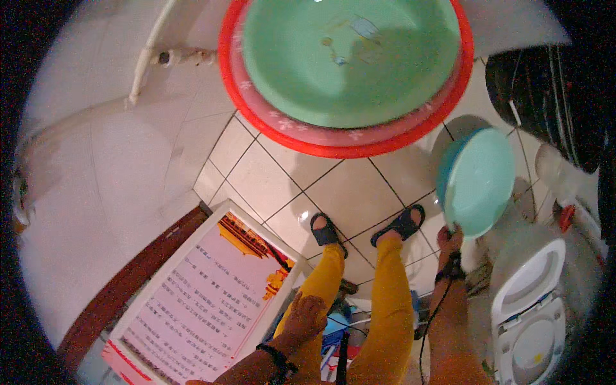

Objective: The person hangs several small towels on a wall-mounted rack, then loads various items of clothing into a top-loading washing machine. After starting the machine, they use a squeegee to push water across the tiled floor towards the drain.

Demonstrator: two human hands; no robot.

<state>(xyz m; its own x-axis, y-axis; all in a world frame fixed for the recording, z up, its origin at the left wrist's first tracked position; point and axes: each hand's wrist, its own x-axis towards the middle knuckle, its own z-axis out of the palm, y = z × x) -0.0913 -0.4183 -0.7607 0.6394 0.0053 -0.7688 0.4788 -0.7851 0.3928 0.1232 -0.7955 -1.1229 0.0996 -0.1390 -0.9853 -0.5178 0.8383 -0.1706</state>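
Observation:
My right hand (450, 239) grips the lower rim of a small pale-green plastic basin (483, 183). The basin is tilted on its side, with its inside facing right. My left hand (308, 310) is at my left leg in yellow trousers (328, 270), its back towards the camera. Its fingers are blurred, and whether they are closed is unclear. Ahead of my feet is a large green basin (308, 96), inside or on top of a red basin (346, 151) with white flower prints. Small pale marks or scraps show on the green basin's bottom.
A white-framed printed board (192, 308) bearing writing leans at lower left. On the right stands a white toilet (536, 341) with a raised seat or lid. Black sandals (402, 225) are on the tiled floor (269, 178). A pale pipe (147, 57) runs along the left wall.

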